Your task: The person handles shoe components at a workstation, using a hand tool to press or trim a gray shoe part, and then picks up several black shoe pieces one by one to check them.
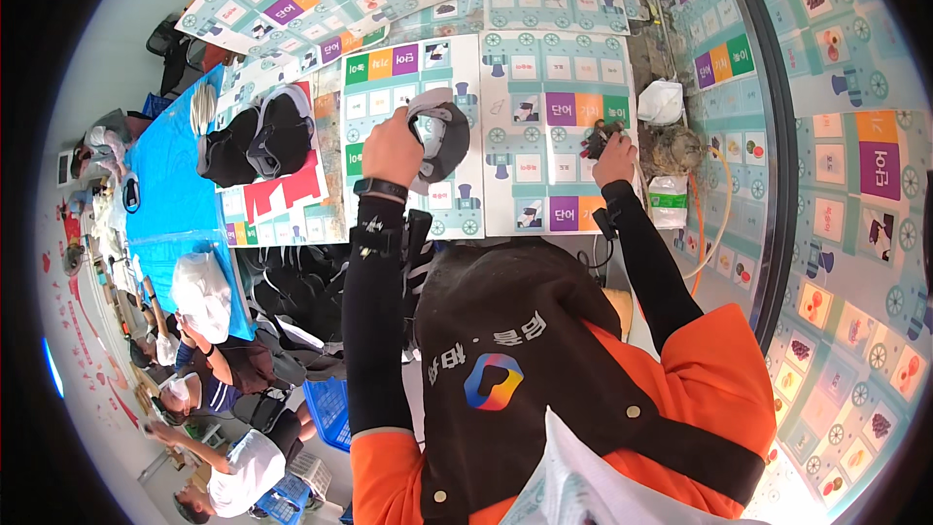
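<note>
Shoes (268, 141), two, black; grey fabric piece (452, 141), one; small dark object (593, 143), one. Reaching forward, knuckles up: fabric pinched by left hand (392, 151), object within curled right hand (614, 159).

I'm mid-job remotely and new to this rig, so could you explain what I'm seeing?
There's no machine: these are a person's bare hands, seen from a wide fisheye camera on that person's head, looking down, so straight edges bend. The left hand holds a grey, curved fabric piece, possibly a shoe part. The right hand touches a small, dark object, too unclear to identify. Two black, shoe-shaped pieces lie leftward on a table covered in teal-and-white printed sheets.
</note>
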